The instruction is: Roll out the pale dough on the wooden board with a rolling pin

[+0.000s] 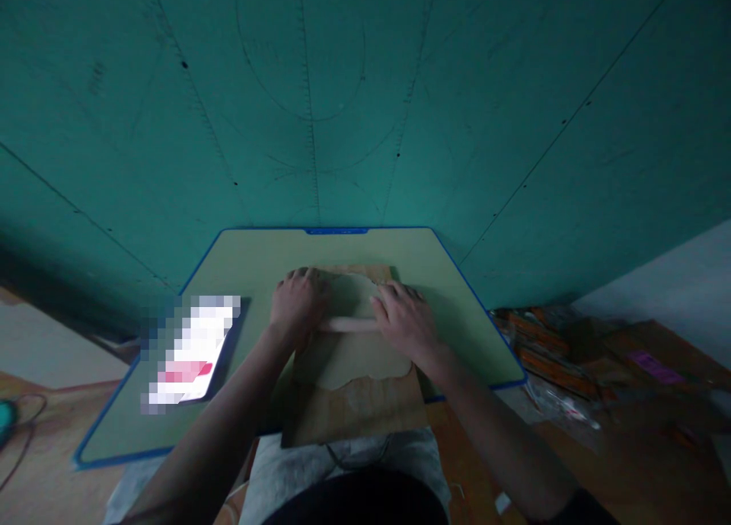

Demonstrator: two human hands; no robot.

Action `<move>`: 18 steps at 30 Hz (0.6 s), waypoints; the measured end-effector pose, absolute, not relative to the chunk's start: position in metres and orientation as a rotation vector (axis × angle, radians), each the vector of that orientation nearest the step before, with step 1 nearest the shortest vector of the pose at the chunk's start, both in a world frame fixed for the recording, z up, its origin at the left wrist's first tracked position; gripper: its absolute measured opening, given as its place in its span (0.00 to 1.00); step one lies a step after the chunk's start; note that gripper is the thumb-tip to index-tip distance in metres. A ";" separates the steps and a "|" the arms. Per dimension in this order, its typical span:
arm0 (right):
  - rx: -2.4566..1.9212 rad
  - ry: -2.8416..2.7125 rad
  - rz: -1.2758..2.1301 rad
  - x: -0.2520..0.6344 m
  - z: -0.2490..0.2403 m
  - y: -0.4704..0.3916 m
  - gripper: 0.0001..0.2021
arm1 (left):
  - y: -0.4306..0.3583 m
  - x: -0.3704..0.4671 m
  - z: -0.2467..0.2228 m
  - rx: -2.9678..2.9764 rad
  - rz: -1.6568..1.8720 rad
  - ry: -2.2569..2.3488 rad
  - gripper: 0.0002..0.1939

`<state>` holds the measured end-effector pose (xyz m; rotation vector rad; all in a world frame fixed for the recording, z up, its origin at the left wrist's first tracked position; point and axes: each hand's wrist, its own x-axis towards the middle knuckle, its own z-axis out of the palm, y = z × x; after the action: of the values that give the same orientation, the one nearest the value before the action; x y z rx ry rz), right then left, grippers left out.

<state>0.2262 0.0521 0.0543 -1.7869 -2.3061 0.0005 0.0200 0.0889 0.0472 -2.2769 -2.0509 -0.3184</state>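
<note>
Both hands lie palm down on one rolling pin [348, 324] at the centre of the frame, the left hand [297, 304] over its left end and the right hand [406, 321] over its right end, fingers spread flat rather than curled round it. The pin lies crosswise on one sheet of pale dough [357, 353], which is already thin and wide, with an uneven lower edge. The dough rests on one wooden board [354, 414] in the lower middle of the frame, and the board sits on the green, blue-edged desk [256, 262].

This looks like the rolling-out step, well along. The next stroke would call for even pressure from both palms, so the sheet thins evenly and does not tear at its ragged edge.

Left of the board lies one lit phone [194, 350], its screen blurred. At the right of the frame, some packets [548, 353] lie on the floor, too dim to count.
</note>
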 end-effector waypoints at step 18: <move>-2.134 -2.052 0.266 0.211 0.050 0.131 0.16 | 0.039 0.032 0.045 -2.401 -0.294 -1.863 0.20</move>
<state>0.2105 0.1309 0.0498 -2.1343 -2.0517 0.2661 0.0319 0.0389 0.0447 -2.4005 -1.8631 -0.2938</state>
